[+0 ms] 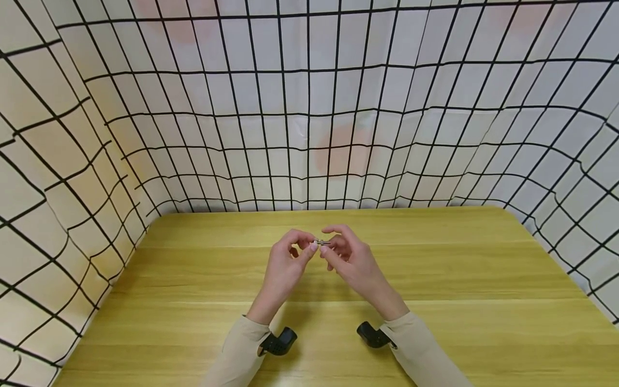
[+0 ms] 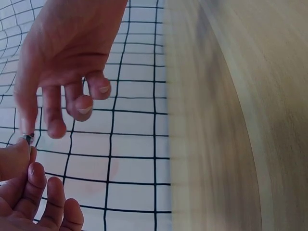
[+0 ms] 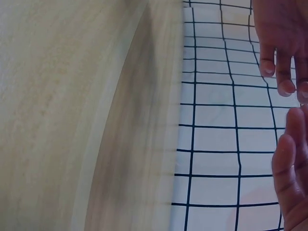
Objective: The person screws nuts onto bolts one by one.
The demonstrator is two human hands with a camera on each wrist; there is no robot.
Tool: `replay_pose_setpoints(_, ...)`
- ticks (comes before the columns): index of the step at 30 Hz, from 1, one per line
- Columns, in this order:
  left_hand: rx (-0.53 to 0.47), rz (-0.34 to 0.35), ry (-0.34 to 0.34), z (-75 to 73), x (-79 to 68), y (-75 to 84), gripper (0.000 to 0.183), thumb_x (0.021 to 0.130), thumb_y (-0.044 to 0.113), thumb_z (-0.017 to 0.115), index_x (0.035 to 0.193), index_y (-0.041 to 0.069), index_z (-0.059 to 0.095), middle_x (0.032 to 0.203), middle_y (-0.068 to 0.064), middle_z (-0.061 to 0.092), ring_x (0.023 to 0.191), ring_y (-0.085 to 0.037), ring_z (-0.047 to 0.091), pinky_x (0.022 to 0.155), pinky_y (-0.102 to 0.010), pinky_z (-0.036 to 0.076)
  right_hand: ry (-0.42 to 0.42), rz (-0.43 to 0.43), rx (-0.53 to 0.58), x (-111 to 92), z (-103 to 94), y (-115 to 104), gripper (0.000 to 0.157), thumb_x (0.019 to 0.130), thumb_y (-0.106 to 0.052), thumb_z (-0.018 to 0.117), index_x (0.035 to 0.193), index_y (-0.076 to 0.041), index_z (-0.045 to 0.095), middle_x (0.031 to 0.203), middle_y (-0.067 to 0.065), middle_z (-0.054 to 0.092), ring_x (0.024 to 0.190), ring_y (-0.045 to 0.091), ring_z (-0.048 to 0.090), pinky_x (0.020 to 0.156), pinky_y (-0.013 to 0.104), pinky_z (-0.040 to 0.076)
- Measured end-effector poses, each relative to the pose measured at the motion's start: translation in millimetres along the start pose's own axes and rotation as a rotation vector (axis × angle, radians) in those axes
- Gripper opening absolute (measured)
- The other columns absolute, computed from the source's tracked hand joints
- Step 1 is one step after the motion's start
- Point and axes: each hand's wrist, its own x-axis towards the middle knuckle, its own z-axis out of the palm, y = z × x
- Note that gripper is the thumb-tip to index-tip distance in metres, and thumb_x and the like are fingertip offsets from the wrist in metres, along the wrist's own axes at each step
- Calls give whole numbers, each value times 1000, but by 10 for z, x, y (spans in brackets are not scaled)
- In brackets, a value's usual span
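Sleeves [image 1: 242,349] are leading in, left hand [image 1: 284,264] pinching a metal piece [image 1: 323,243], likely light, slippery, best gripped at the end nearest right hand [image 1: 357,264], whose hold I can't tell.

In the head view, I read one small, slim, silver-grey metal part [image 1: 323,243] just below frame centre, lying roughly horizontal, its left end pinched by the left hand [image 1: 286,262]; finer detail is unresolvable
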Motion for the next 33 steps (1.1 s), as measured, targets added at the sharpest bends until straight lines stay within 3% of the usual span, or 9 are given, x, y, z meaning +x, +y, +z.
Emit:
replay_pose_setpoints(5,-7,-16,-7,-10,-6,59,6,87,12,66,92,8,66,80,-5,57,77,-20,50,67,-36,35,8,-59,-14,3,0,8,23,90,0,58,112,-7,53,77,4,62,56,16,56,49,29,45)
replay_pose_setpoints(12,-12,-28,-25,-72,-64,386,6,88,3,63,92,-2,64,81,-14,56,78,-26,50,67,-33,34,13,-65,-8,-5,27,11,16,91,0,57,107,-4,55,81,4,61,57,16,56,48,27,43)
replay_pose_setpoints(15,-15,-21,-21,-78,-67,411,6,87,3,63,92,-2,64,81,-15,56,78,-27,50,67,-34,35,11,-63,4,-2,36,19,14,92,-2,56,106,-4,55,81,3,61,57,21,56,49,27,44)
replay_pose_setpoints(22,1,-5,-19,-5,-16,18,4,86,14,68,90,11,66,78,1,56,75,-14,50,65,-35,37,-3,-8,31,-19,58,59,7,96,-9,51,99,-4,55,76,3,58,57,17,54,49,27,43)
replay_pose_setpoints(28,-6,3,-21,1,-9,8,5,87,16,67,90,12,66,78,1,55,75,-14,50,65,-34,36,20,30,20,-7,75,302,8,97,-21,52,101,-16,58,80,4,61,62,22,56,50,28,44)
replay_pose_setpoints(33,-14,-4,-19,-3,-4,17,5,87,14,67,91,10,66,80,-3,56,77,-18,50,66,-35,35,51,-15,-20,7,50,361,24,93,-24,59,117,-23,55,97,0,61,74,22,60,56,30,48)
